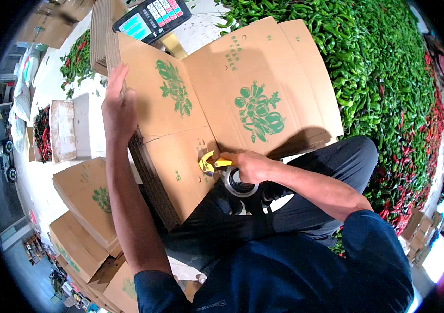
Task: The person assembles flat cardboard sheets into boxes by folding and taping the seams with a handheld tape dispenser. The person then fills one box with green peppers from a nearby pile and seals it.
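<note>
A partly unfolded cardboard box (pixel 206 107) with green vegetable prints leans open across my lap, on top of a stack of flat cardboard. At its left edge, my left hand (pixel 119 104) has its fingers bent over the upright panel. My right hand (pixel 250 166) is closed round a tape dispenser with a yellow head (pixel 208 165), which rests against the lower panel near the fold. A clear tape roll (pixel 241 183) shows just below that hand. The dispenser's handle is mostly hidden by my fingers.
Behind the box stands a digital scale (pixel 151 20) beside more stacked flat cardboard (pixel 105 36). Green and red peppers (pixel 383 99) are heaped along the right. Folded boxes (pixel 84 195) lie at the lower left, and a box of dark red peppers (pixel 55 130) sits further left.
</note>
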